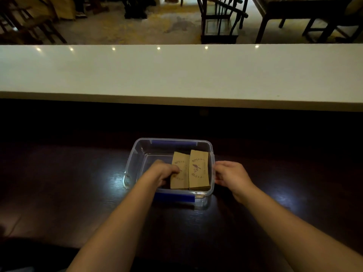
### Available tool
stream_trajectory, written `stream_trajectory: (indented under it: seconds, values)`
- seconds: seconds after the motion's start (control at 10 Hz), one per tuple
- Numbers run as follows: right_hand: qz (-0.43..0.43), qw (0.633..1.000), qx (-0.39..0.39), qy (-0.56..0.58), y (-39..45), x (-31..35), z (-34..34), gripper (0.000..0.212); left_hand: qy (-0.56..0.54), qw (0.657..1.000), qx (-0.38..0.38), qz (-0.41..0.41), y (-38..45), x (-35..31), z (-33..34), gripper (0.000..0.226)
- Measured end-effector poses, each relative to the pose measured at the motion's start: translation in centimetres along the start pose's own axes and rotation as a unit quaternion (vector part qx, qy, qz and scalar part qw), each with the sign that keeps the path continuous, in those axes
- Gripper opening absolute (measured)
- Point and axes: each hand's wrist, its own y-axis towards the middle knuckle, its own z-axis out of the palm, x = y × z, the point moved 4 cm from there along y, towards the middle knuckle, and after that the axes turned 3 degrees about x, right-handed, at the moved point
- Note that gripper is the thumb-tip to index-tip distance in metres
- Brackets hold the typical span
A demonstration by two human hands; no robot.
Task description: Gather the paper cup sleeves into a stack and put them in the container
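A clear plastic container (135,154) with blue clips sits on the dark wooden table. Inside it, on the right side, lie two stacks of brown paper cup sleeves side by side: a left stack (181,173) and a right stack (199,169), each printed with a purple leaf design. My left hand (162,171) reaches into the container and its fingers are closed on the left stack's left edge. My right hand (232,176) is outside, with its fingers against the container's right wall. The left half of the container holds nothing.
A long white counter (176,73) runs across the view behind the dark table (68,183). Beyond it stand dark chairs (220,18) and tables on a pale floor.
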Motion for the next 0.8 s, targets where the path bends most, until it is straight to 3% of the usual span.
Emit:
stream_trajectory:
  seconds: [0.2, 0.4, 0.6, 0.7, 0.8]
  values:
    - [0.005, 1.000, 0.013, 0.013, -0.6, 0.5, -0.1, 0.014, -0.017, 1.000, -0.012, 0.017, -0.2, 0.1, 0.3, 0.026]
    - [0.015, 1.000, 0.006, 0.022, -0.4, 0.4, 0.0, 0.014, 0.036, 0.998, -0.040, 0.012, -0.6, -0.7, 0.8, 0.024]
    - [0.016, 0.999, 0.013, -0.047, -0.4, 0.1, -0.3, 0.018, 0.066, 0.997, -0.033, 0.018, -1.6, -1.1, 1.0, 0.021]
    - [0.001, 0.998, 0.015, -0.066, -0.5, 0.8, -1.2, 0.024, 0.103, 0.990, -0.076, 0.055, -2.7, -1.8, 1.2, 0.019]
    - [-0.035, 0.997, -0.009, -0.064, -0.5, 2.3, -2.6, 0.017, 0.247, 0.923, -0.238, 0.176, -4.7, -4.8, 1.3, 0.038]
